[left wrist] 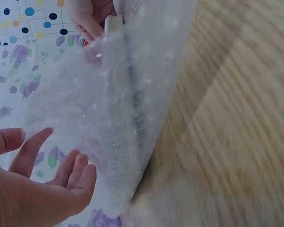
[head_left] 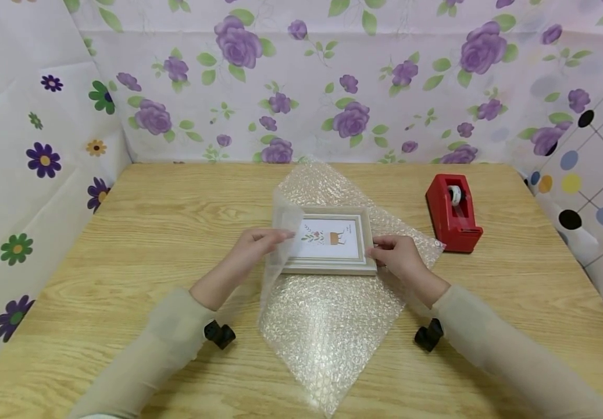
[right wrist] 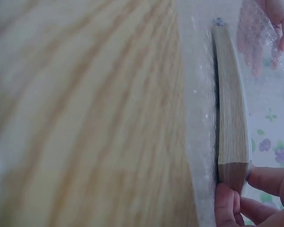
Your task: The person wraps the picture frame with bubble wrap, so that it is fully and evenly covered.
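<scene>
Three printed sheets wall in my wooden table (head_left: 139, 233): a back sheet (head_left: 311, 75) of purple roses and green leaves, a left sheet (head_left: 18, 192) with purple, green and orange daisies, and a right sheet (head_left: 594, 192) of coloured dots joined by thin lines. The tabletop is yellowish with long, wavy grain.

Small dark marks that look like writing stand at one side of the white picture (head_left: 331, 238), too small for me to read; beside them are an orange-brown pot and leafy sprigs with reddish blooms.

That picture sits in a pale rectangular frame (head_left: 327, 270) with stepped, ridged edges and wood grain along its side, lying face up across the middle of the clear bubble wrap (head_left: 332, 331), which is spread cornerwise. With my left hand (head_left: 259, 241) I pinch the wrap's left corner between thumb and forefinger, my other fingers loose, and the flap rises and curls over the frame's left end. With my right hand (head_left: 403, 256) I grip the frame's right edge, thumb above, fingers below. Near the wrap's right corner stands a glossy red tape dispenser (head_left: 450, 221), holding a small roll (head_left: 455, 195).
</scene>
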Available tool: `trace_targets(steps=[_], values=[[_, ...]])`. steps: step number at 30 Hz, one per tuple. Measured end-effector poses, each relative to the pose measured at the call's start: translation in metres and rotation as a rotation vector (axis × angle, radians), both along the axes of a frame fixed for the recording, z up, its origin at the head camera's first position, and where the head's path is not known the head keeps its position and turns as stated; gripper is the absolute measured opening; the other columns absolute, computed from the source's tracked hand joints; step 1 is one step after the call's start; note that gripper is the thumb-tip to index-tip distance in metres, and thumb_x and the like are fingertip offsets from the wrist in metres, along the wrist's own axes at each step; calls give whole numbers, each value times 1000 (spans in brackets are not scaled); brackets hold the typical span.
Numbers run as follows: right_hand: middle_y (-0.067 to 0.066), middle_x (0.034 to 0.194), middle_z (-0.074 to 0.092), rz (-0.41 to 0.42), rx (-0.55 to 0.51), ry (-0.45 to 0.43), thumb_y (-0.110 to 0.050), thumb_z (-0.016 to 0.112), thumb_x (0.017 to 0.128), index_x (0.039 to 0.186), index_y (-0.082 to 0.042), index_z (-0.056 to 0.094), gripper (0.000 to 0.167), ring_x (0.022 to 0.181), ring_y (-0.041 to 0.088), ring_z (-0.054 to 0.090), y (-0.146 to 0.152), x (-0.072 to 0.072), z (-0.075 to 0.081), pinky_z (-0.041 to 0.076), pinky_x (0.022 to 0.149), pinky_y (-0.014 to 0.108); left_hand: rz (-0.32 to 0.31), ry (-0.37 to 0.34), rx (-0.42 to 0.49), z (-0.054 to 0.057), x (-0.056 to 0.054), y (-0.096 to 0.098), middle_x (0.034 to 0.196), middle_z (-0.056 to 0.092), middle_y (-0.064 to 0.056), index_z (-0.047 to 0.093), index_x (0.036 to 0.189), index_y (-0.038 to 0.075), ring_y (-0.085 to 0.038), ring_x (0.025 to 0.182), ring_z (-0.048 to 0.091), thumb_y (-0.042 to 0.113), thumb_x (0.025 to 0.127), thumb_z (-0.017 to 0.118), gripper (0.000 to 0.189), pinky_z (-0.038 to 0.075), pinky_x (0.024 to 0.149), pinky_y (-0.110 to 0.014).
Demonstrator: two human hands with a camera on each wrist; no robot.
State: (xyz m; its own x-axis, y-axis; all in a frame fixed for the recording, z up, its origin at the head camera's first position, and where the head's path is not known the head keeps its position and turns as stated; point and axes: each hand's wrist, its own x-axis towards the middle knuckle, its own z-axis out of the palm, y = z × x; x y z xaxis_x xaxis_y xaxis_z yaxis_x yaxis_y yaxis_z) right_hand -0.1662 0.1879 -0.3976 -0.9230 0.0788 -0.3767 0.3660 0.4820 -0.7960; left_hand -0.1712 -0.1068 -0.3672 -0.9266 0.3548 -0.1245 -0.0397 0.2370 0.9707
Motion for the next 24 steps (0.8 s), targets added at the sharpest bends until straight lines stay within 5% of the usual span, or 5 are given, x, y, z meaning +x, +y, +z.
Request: trace_targets(steps=[7, 14, 18, 24], values=[[18, 118, 63, 0, 6, -2, -19, 64, 91, 130, -2, 57, 43, 82, 13, 60, 0, -1, 0, 46, 63, 20, -29, -21, -125, 0, -3, 9, 134, 56, -12, 62, 121, 1, -32, 132, 44, 22, 97, 51, 34, 30, 113, -49], [19, 118, 63, -4, 0, 11, -17, 64, 91, 129, -1, 57, 42, 80, 11, 61, 0, 0, -1, 47, 63, 19, -87, -50, -304, 1, -5, 20, 130, 58, -18, 62, 121, 0, -33, 111, 61, 24, 97, 52, 36, 47, 100, -45], [19, 117, 63, -5, 5, 14, -18, 64, 92, 130, -1, 57, 42, 79, 11, 61, 0, 1, -1, 47, 62, 19, -117, 6, -404, -1, -7, 28, 125, 61, -21, 62, 120, -2, -32, 107, 63, 23, 97, 53, 35, 52, 93, -40], [19, 119, 63, -4, 9, 12, -18, 63, 92, 131, -3, 57, 42, 82, 13, 62, -1, 1, -1, 48, 64, 20, -145, 179, -584, -5, -5, 37, 120, 65, -17, 68, 112, 0, -32, 116, 57, 26, 96, 54, 34, 46, 100, -44]])
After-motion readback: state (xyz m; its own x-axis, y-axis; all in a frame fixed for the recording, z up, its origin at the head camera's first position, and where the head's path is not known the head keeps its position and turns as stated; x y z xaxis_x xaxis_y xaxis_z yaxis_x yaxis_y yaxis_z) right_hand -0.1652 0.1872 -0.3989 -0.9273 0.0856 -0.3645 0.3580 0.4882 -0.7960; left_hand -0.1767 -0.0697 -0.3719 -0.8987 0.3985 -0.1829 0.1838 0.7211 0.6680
